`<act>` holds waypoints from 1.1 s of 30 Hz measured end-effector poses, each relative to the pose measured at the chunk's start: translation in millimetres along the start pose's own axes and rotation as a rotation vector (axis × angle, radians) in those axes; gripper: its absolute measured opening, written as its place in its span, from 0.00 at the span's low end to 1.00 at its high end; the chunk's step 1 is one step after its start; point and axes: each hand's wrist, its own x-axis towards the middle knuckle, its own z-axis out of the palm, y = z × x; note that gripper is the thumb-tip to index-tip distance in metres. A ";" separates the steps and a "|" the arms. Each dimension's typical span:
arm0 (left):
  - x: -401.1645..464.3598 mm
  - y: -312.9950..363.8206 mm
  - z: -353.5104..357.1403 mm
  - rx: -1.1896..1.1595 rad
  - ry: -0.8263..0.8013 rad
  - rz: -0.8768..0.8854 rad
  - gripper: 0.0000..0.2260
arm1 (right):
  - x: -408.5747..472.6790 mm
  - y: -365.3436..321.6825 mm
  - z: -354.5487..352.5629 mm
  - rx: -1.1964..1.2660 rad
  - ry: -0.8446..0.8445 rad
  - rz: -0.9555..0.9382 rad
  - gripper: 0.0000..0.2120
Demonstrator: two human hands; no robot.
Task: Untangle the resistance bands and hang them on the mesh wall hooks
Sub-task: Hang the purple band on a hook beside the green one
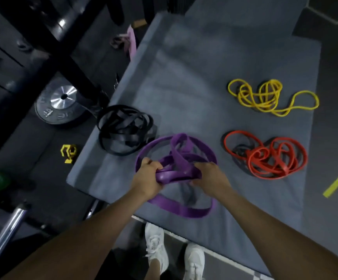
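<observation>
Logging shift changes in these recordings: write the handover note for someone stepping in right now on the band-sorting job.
Left hand and right hand both grip the purple band, held just above the grey mat; it is still twisted, with one loop hanging toward the mat's near edge.
On the mat, all still tangled: black bands at the left edge, red bands to the right, yellow bands beyond the red.
Done: nothing hung that this view shows; the mesh wall hooks are out of view.
Left: finish untwisting purple, hang it, then do black, red and yellow.
</observation>
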 end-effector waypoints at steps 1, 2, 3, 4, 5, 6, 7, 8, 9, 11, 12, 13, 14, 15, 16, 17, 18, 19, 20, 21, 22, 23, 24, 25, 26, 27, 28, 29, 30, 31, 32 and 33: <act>-4.6 4.6 -12.6 -0.017 0.008 0.007 0.18 | -4.4 -7.5 -12.4 0.022 0.002 -0.029 0.18; -9.6 9.8 -26.1 -0.037 0.017 0.015 0.19 | -9.4 -16.6 -26.3 0.031 -0.007 -0.060 0.20; -15.1 15.5 -40.2 -0.054 0.028 0.024 0.19 | -15.6 -27.8 -41.8 0.032 -0.018 -0.096 0.22; -21.5 22.4 -56.1 -0.066 0.041 0.039 0.19 | -22.1 -39.8 -57.9 0.028 -0.024 -0.125 0.23; -28.0 30.0 -73.2 -0.071 0.054 0.052 0.19 | -28.9 -53.0 -74.0 0.022 -0.014 -0.148 0.23; -35.4 38.8 -91.7 -0.066 0.070 0.063 0.20 | -36.4 -66.8 -89.9 0.015 0.004 -0.163 0.21; -42.9 46.9 -110.8 -0.054 0.090 0.075 0.20 | -43.3 -80.9 -105.2 0.014 0.027 -0.181 0.19; -51.3 55.0 -131.1 -0.039 0.113 0.092 0.21 | -51.5 -95.9 -120.3 0.013 0.053 -0.204 0.16; -59.3 61.8 -152.2 -0.032 0.137 0.111 0.21 | -59.4 -111.6 -135.3 0.009 0.075 -0.228 0.14; -79.4 74.4 -195.1 -0.023 0.174 0.144 0.20 | -78.6 -145.8 -165.7 -0.002 0.103 -0.293 0.13; -91.6 80.1 -216.1 -0.014 0.184 0.159 0.19 | -88.7 -162.8 -180.0 -0.003 0.115 -0.333 0.12; -103.8 84.8 -235.2 -0.013 0.189 0.169 0.18 | -100.2 -180.3 -193.8 0.001 0.125 -0.378 0.12; -117.0 89.2 -254.4 -0.015 0.195 0.178 0.18 | -111.8 -197.4 -206.5 -0.001 0.135 -0.421 0.12; -130.8 93.0 -274.2 -0.018 0.205 0.185 0.18 | -124.8 -215.2 -219.1 -0.006 0.148 -0.455 0.11; -145.0 97.2 -294.4 -0.009 0.216 0.193 0.18 | -139.0 -233.1 -231.0 -0.007 0.161 -0.492 0.10; -158.7 100.5 -314.6 0.010 0.216 0.201 0.18 | -153.0 -250.8 -242.2 -0.010 0.169 -0.528 0.10; -172.1 104.1 -335.4 0.038 0.210 0.222 0.17 | -168.2 -268.4 -253.4 -0.013 0.173 -0.576 0.09; -186.9 108.4 -356.1 0.052 0.204 0.238 0.15 | -182.6 -286.1 -264.5 -0.011 0.165 -0.622 0.08; -203.5 114.7 -375.2 0.058 0.194 0.245 0.14 | -196.5 -302.5 -274.8 0.015 0.142 -0.663 0.08; -219.9 120.3 -393.9 0.054 0.186 0.239 0.13 | -211.4 -319.9 -285.7 0.053 0.119 -0.698 0.07; -234.3 124.5 -412.1 0.041 0.182 0.245 0.10 | -224.0 -337.0 -296.3 0.092 0.107 -0.726 0.06; -246.9 127.1 -427.8 0.013 0.184 0.254 0.07 | -236.6 -353.9 -306.1 0.123 0.102 -0.748 0.05; -259.3 129.8 -443.4 -0.018 0.198 0.268 0.07 | -248.1 -370.7 -314.9 0.143 0.097 -0.781 0.05; -271.3 131.0 -458.4 -0.051 0.225 0.274 0.09 | -260.2 -388.3 -322.5 0.154 0.081 -0.816 0.05; -281.9 132.1 -473.2 -0.090 0.266 0.283 0.14 | -271.7 -405.3 -328.9 0.173 0.057 -0.859 0.06; -290.5 132.5 -488.5 -0.123 0.331 0.296 0.19 | -281.0 -421.4 -333.1 0.193 0.042 -0.893 0.07; -301.0 134.4 -504.6 -0.156 0.393 0.330 0.23 | -287.8 -438.1 -336.6 0.192 0.035 -0.929 0.08; -310.1 137.9 -519.5 -0.192 0.432 0.364 0.23 | -295.7 -453.0 -340.4 0.186 0.028 -0.954 0.09; -314.0 145.9 -524.3 -0.258 0.459 0.398 0.20 | -301.4 -457.3 -341.0 0.186 0.015 -0.966 0.09; -332.3 145.2 -542.1 -0.309 0.525 0.423 0.16 | -314.5 -479.8 -341.1 0.191 -0.001 -1.010 0.10; -344.2 147.0 -554.0 -0.318 0.557 0.451 0.15 | -323.2 -495.1 -342.1 0.225 -0.018 -1.041 0.11; -344.8 150.1 -558.3 -0.313 0.536 0.480 0.14 | -326.9 -498.6 -345.1 0.278 -0.038 -1.052 0.11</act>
